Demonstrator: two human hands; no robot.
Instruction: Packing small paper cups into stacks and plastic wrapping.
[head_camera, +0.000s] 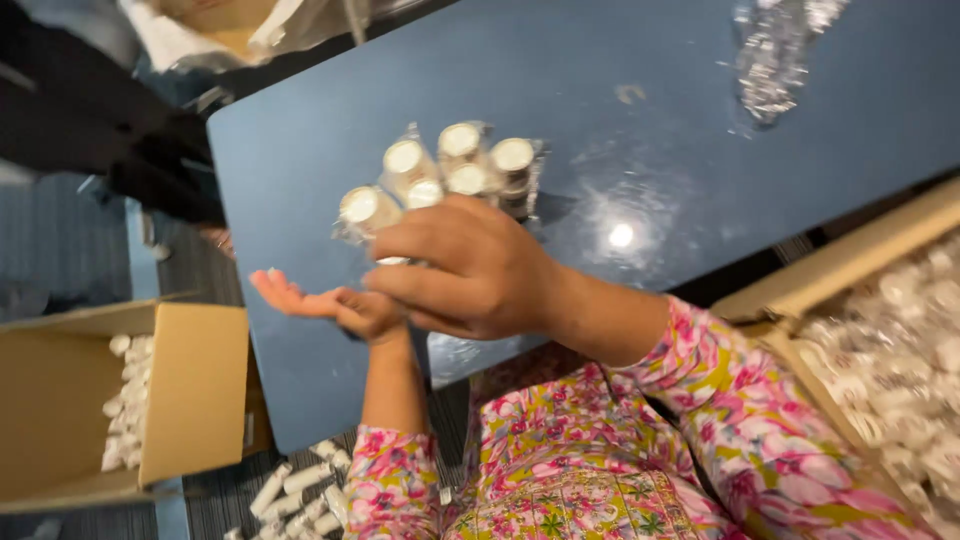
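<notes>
Six small white-capped bottles (440, 175), wrapped in clear plastic, stand clustered on the blue table (650, 90), just beyond the person's hands. The right hand (465, 270) hovers over the nearest ones with fingers curled downward; it covers a white cap at its fingertips, and whether it grips that bottle cannot be made out. The left hand (325, 300) lies palm up beside it, fingers spread and relaxed, holding nothing that shows. Both sleeves carry a bright flower print. At the table's far right edge lies a crumpled clear wrapper (770, 60), partly cut off. On the left an open cardboard box (190, 390) holds white bottles, mostly hidden by its flap. More white bottles lie loose on the floor (290, 485), and a blurred bin of wrapped bottles (900, 360) sits at right.
</notes>
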